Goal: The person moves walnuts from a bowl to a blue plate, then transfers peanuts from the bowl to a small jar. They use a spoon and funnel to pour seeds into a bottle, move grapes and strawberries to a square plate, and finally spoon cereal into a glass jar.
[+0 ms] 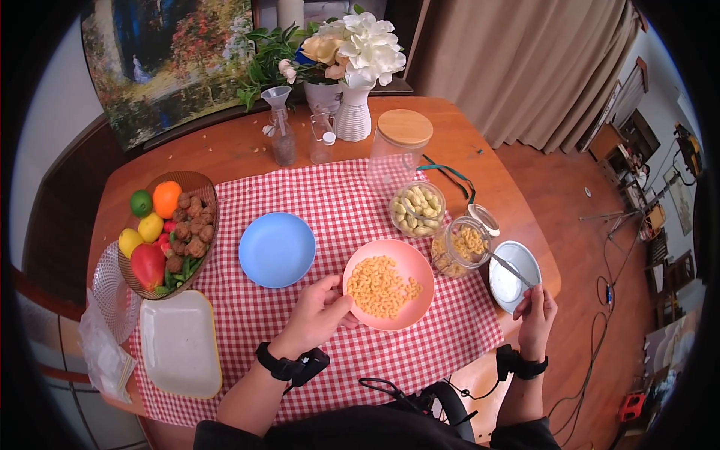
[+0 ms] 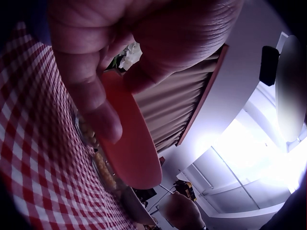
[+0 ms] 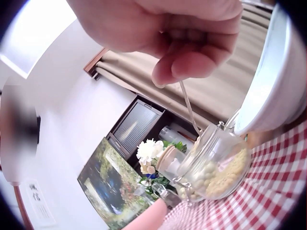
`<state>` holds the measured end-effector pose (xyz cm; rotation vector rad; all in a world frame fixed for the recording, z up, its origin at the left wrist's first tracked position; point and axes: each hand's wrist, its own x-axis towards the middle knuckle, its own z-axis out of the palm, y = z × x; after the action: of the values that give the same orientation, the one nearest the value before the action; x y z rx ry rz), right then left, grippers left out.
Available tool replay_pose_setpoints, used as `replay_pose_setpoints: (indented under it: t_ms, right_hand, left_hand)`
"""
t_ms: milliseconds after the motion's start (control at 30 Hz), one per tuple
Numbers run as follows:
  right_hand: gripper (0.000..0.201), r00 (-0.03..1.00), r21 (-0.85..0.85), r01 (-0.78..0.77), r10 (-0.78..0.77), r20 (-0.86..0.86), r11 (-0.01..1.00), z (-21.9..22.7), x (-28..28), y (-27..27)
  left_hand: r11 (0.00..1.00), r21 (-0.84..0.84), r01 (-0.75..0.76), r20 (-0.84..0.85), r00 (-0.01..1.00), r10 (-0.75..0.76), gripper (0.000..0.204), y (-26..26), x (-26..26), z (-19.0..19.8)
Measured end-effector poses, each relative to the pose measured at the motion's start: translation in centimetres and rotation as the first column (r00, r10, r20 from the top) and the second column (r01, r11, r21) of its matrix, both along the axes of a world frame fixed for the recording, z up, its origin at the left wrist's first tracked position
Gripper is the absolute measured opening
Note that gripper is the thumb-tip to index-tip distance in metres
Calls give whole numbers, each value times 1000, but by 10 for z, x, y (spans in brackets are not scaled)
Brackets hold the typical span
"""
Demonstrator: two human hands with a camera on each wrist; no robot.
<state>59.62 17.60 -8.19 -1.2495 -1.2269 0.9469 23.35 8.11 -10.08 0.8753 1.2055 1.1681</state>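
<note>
My left hand point(image 1: 311, 315) pinches the left rim of a shallow pink bowl point(image 1: 405, 259) that holds elbow macaroni point(image 1: 379, 285). In the left wrist view, the thumb and fingers grip the edge of the pink bowl point(image 2: 134, 148). Between its thumb and fingers my right hand point(image 1: 535, 322) holds a spoon point(image 1: 514, 270) by the handle. The spoon slants across a white bowl point(image 1: 501, 289) toward an open glass jar point(image 1: 444, 264) of macaroni. In the right wrist view, the spoon point(image 3: 188, 105) reaches the mouth of the jar point(image 3: 225, 179), which hides its tip.
A jar of peanuts point(image 1: 416, 210) and a tall wooden-lidded jar point(image 1: 390, 161) stand behind. Left are a blue plate point(image 1: 277, 250), a cream tray point(image 1: 180, 345) and a fruit basket point(image 1: 212, 217). Vases and bottles line the back. The white bowl is near the table's right edge.
</note>
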Motion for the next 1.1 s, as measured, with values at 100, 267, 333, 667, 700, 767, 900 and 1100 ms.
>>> replay_pose_setpoints:
  t_ms: [100,267,333,667,700,767,900,1100]
  right_hand:
    - [27,944,176,2,-60,325,984,7,-11,-8]
    - [24,758,454,-87,-237,607,887,18,-17,-24]
    - [24,776,495,-98,-244,581,864,27,-22,-36]
    - [17,722,417,-404,4,692,814,1,-57,-52]
    - [17,730,385,-394,30,683,834,-4,-57,-52]
    - [20,781,308,-367,111,615,878,-12,-57,-51]
    - [24,893,82,-272,219,393,959,-22,-58,-58]
    - [29,907,-234,-411,421,-9,881,-31,-64,-62]
  left_hand:
    - [1000,7,-7,-12,1000,7,29,0,0,2]
    - [999,24,-28,-24,999,28,29,-1,0,4]
    - [999,26,-31,-17,999,31,30,-1,0,4]
    - [1000,19,-13,-37,999,14,27,-3,1,14]
    - [999,26,-23,-29,999,23,27,-3,1,15]
    - [999,33,-37,-21,999,38,26,-4,-1,17]
    - [998,33,-53,-61,997,55,26,-3,-3,18]
    - [997,20,-72,-64,995,73,28,-2,1,17]
